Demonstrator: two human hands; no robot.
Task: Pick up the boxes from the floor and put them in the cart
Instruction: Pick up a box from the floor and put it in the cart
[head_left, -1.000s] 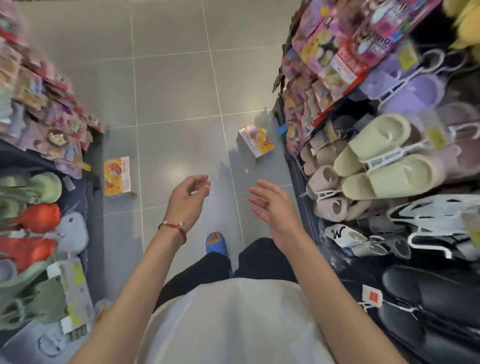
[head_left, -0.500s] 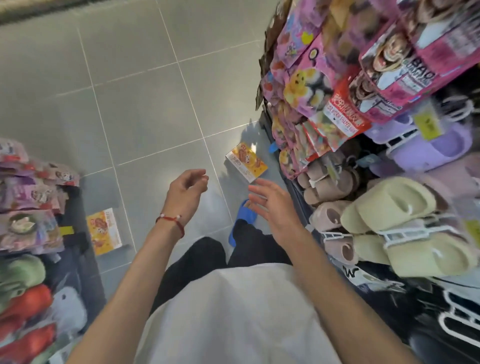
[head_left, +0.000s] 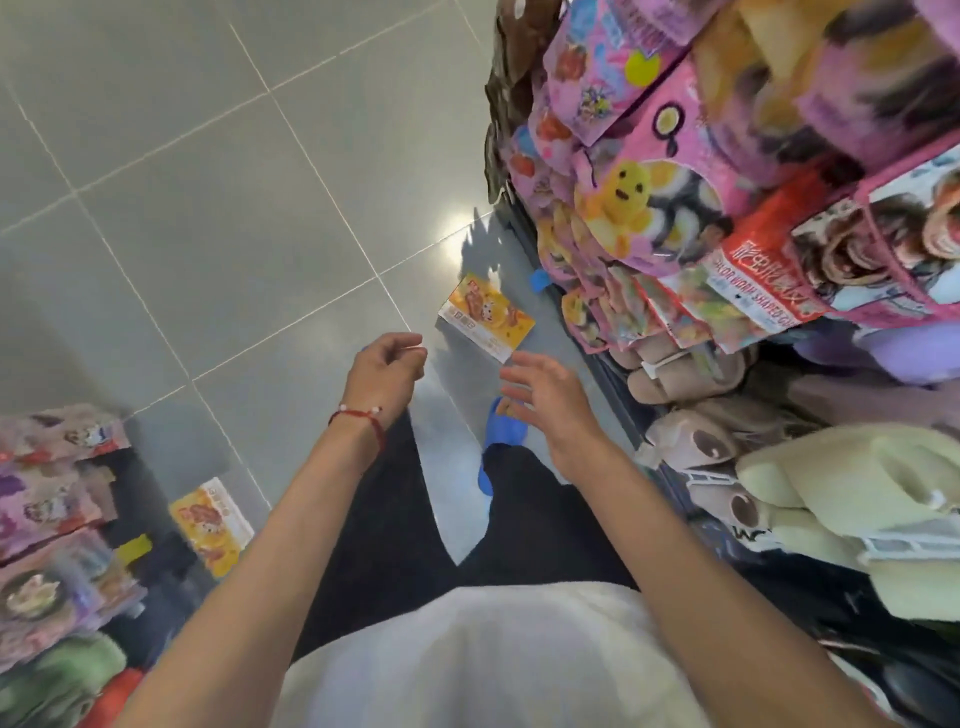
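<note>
Two boxes lie on the floor (head_left: 208, 208): a lower-left box (head_left: 210, 525) well apart, and a centre box (head_left: 487, 317), long side slanting down to the right, just above our spread, empty right hand (head_left: 545, 405), which we judge nearer than our loosely curled, empty left hand (head_left: 387, 371).

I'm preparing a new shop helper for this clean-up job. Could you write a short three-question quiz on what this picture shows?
1. True or false: the left hand grips a box.
2. How many orange boxes lie on the tiled floor? A) one B) two C) four
3. Fill in: the red bracelet is on the ____ wrist.
Key: 1. False; the left hand and the right hand both hold nothing. 2. B: the box by the right shelf and the box by the left shelf. 3. Left.
</note>
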